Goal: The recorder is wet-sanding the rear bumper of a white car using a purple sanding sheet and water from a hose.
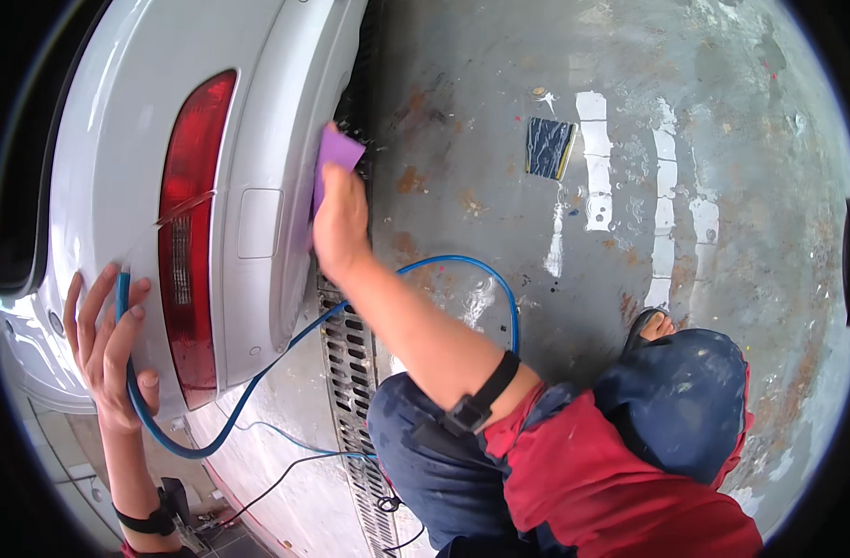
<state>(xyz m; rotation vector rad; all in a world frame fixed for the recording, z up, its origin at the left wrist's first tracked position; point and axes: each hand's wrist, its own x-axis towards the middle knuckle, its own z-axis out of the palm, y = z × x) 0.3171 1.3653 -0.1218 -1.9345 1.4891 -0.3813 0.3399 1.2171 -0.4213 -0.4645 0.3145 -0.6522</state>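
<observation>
Purple pad on a white bumper, clear water over a red tail light

The grey floor was the broadest thing in view, hard and glossy with wet, marked by rusty brown blotches and pale bands of reflected light. Along its left lay the rear corner of a white car, its painted skin smooth and rounded, with a faint square outline pressed into the bumper. The person crouched in dark blue trousers, dusty with pale smudges, and a loose red shirt. A drain grate with rows of slots ran in a long strip beside the car.

A smooth blue hose looped out past the right forearm and curved back to the left hand. That hand rested near the tail light with fingers spread, the hose held between them; from its open end a thin, glassy stream crossed the long, ribbed plastic of the light. The right hand was closed around the flat, matte pad, pinching it at the bumper's outer edge, above the grate. The pad's upper corner stuck out past the fingers.

Smaller yet, a dark, crinkled, roughly square sheet with a yellowish edge lay on the wet floor, well apart from the hands. A black strap circled the right forearm, and a dark sandal showed beside one knee.
</observation>
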